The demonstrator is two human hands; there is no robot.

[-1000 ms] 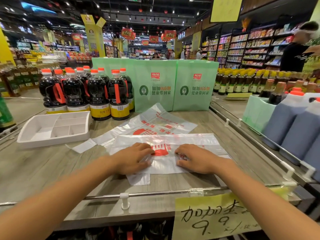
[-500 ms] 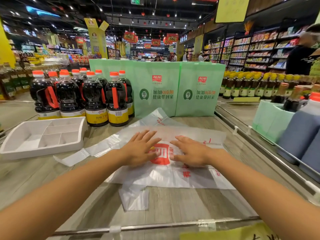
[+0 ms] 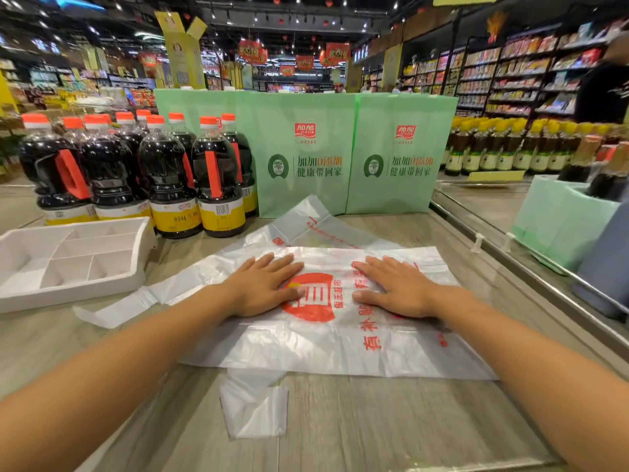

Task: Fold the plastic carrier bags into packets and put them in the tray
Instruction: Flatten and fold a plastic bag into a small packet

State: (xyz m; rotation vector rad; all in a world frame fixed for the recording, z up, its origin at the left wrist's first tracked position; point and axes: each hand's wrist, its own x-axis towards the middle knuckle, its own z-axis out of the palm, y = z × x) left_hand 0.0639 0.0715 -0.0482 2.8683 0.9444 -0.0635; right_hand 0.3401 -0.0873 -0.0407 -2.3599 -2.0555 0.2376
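Observation:
A white plastic carrier bag with a red round logo and red lettering lies spread flat on the wooden counter. My left hand presses on it left of the logo, fingers straight. My right hand presses flat on it right of the logo. One handle of the bag sticks out toward me. A second carrier bag lies partly beneath the first, farther back, its handle trailing left. The white divided tray sits at the left and holds nothing.
Dark soy sauce bottles with orange caps stand behind the tray. Two green paper bags stand upright at the back. A metal rail borders the counter on the right, with a green box and jugs beyond it.
The bag has been unfolded away from me and now lies larger and flat. Both hands moved from the near edge onto the middle and spread flat beside the logo.

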